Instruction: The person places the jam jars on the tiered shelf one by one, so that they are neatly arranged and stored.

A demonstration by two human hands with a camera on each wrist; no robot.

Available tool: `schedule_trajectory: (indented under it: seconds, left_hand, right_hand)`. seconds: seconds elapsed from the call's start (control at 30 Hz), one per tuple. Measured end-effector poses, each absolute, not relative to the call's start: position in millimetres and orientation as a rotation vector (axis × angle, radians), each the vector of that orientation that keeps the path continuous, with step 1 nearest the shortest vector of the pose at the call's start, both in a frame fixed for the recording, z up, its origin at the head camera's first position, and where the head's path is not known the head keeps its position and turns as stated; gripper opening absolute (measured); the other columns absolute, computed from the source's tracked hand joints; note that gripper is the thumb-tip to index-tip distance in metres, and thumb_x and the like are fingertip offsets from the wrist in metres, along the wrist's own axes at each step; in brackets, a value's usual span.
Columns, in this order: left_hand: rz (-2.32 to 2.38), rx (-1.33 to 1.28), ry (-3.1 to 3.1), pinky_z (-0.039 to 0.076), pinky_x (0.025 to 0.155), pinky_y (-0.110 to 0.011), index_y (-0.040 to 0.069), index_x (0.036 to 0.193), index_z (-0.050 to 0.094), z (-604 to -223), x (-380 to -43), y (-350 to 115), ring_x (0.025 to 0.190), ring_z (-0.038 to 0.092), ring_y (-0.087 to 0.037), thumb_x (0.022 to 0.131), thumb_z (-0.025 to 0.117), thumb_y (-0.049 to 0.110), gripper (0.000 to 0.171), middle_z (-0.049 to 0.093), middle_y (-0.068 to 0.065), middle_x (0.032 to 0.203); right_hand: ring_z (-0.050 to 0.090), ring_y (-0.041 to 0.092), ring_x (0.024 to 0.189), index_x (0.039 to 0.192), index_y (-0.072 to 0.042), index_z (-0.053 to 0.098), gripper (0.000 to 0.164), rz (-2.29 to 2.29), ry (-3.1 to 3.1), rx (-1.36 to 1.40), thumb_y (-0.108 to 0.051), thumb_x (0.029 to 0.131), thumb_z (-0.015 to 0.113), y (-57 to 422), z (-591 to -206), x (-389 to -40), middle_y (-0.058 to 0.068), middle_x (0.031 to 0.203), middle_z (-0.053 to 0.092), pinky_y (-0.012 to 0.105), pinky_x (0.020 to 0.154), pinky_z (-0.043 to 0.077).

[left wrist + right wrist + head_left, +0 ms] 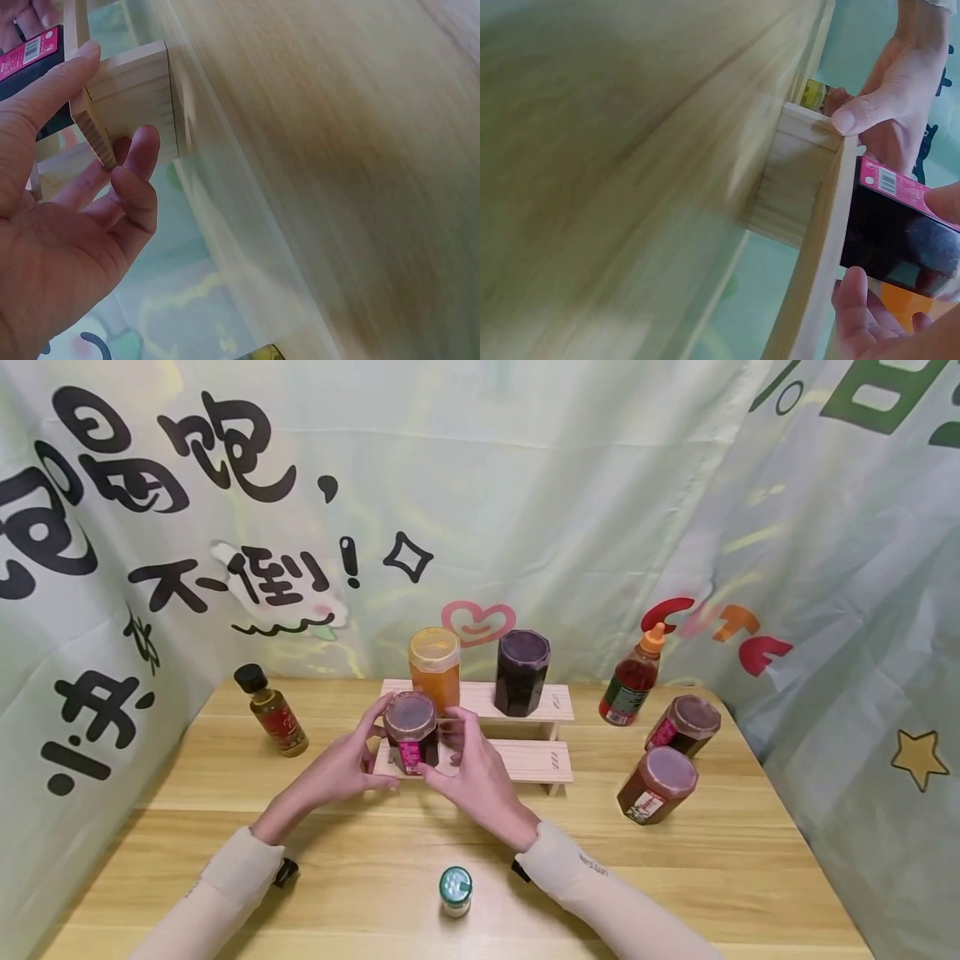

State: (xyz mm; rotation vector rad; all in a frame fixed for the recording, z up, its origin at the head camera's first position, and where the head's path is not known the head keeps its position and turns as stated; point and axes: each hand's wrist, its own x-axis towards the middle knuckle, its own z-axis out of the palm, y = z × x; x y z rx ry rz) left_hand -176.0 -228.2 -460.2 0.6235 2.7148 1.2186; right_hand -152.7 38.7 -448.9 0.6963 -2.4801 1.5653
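A dark octagonal jar (411,731) with a pink label stands at the left end of the lower step of a two-step wooden rack (528,760). My right hand (483,777) holds this jar, its thumb on the label and its fingers around the far side, as the right wrist view shows. At the rack's left end is my left hand (348,764). In the left wrist view its thumb (71,71) rests on the board's front edge, with fingers curled about the board's end. An orange jar (435,681) and another dark jar (522,677) stand on the upper step.
To the left stands a black-capped bottle (277,718). A red sauce bottle (630,681) and two reddish-brown jars (686,727) are on the right. A small green-lidded shaker (455,889) sits at the front. Printed cloth (585,510) hangs behind the table.
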Motion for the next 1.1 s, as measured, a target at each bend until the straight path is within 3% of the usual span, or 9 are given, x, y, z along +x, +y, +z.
schedule_trajectory:
  seconds: [0.43, 0.73, 0.97, 1.1]
  left_hand:
    - [1.219, 0.652, 2.737, 0.054, 0.056, -0.034, 0.034, 0.177, 0.006, -459.7, -176.0, -228.5, 0.067, 0.063, -0.016, 0.08, 0.101, 0.016, 0.137, 0.066, -0.021, 0.136]
    - [1.23, 0.654, 2.725, 0.056, 0.057, -0.035, 0.035, 0.177, 0.006, -461.9, -177.8, -227.1, 0.068, 0.064, -0.017, 0.079, 0.102, 0.019, 0.138, 0.066, -0.022, 0.138]
    - [1.219, 0.658, 2.73, 0.055, 0.057, -0.035, 0.033, 0.177, 0.007, -462.6, -178.4, -227.7, 0.067, 0.064, -0.018, 0.08, 0.102, 0.018, 0.137, 0.066, -0.024, 0.139]
    - [1.222, 0.672, 2.733, 0.055, 0.057, -0.034, 0.032, 0.177, 0.006, -462.5, -178.4, -228.3, 0.066, 0.064, -0.017, 0.08, 0.102, 0.017, 0.137, 0.066, -0.024, 0.137]
  right_hand:
    - [0.067, 0.031, 0.128, 0.157, -0.011, 0.041, 0.078, 1.621, -2.417, 0.68, -0.017, 0.095, 0.088, 65.3, -433.6, -135.5, 0.009, 0.144, 0.063, 0.043, 0.093, 0.061]
    - [0.066, 0.017, 0.125, 0.152, -0.008, 0.046, 0.069, 1.59, -2.366, 0.672, -0.014, 0.096, 0.086, 96.3, -428.9, -122.5, 0.014, 0.14, 0.064, 0.041, 0.093, 0.06]
    - [0.068, 0.018, 0.124, 0.153, -0.022, 0.048, 0.067, 1.575, -2.336, 0.661, -0.014, 0.097, 0.085, 121.8, -421.2, -112.8, -0.001, 0.138, 0.065, 0.041, 0.092, 0.06]
    - [0.069, 0.02, 0.123, 0.151, -0.02, 0.05, 0.066, 1.549, -2.343, 0.63, -0.013, 0.096, 0.085, 135.6, -417.4, -107.9, -0.004, 0.138, 0.066, 0.039, 0.091, 0.06]
